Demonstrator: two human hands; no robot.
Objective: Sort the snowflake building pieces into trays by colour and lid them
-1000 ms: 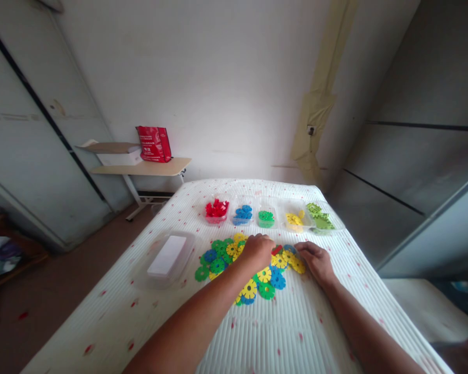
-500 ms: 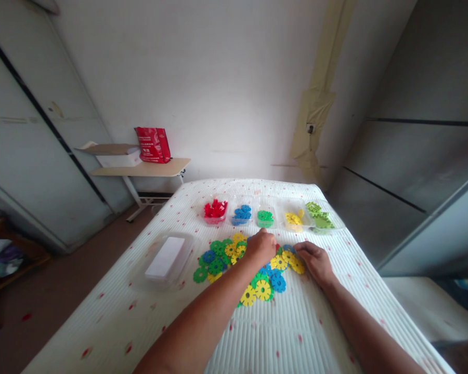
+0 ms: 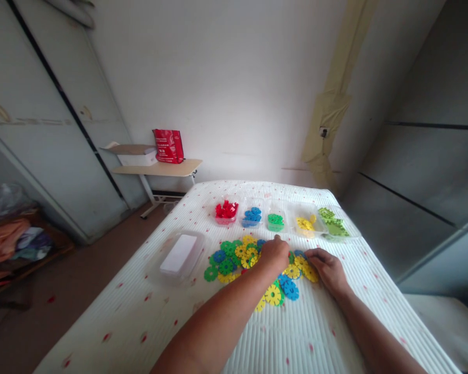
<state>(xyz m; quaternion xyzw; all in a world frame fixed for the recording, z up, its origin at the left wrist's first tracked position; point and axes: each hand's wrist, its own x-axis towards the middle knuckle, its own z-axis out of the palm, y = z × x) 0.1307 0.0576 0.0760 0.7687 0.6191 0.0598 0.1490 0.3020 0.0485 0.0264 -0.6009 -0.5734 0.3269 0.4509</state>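
While a big white cloth [image 3: 140,322] with red spots spreads out below, two bare arms reach across it. The left arm [image 3: 222,322] slants up and to the right, and the right arm [image 3: 370,324] slants up and to the left. At their far ends lies a wide heap of toy wheels [image 3: 226,254], mostly yellow, green and blue. The left hand [image 3: 275,254] is over the heap, back up, with its fingers curled down. Those fingertips are hidden, so I cannot tell if they hold a wheel. The right hand [image 3: 329,267] rests low at the heap's right side, fingers bent and pointing left. Their tips are right by some yellow wheels [image 3: 310,271], but I cannot tell if they pinch one. Past the heap, five small clear tubs [image 3: 225,222] stand in a row, with red, blue, green, yellow and light green bits [image 3: 335,226] inside.
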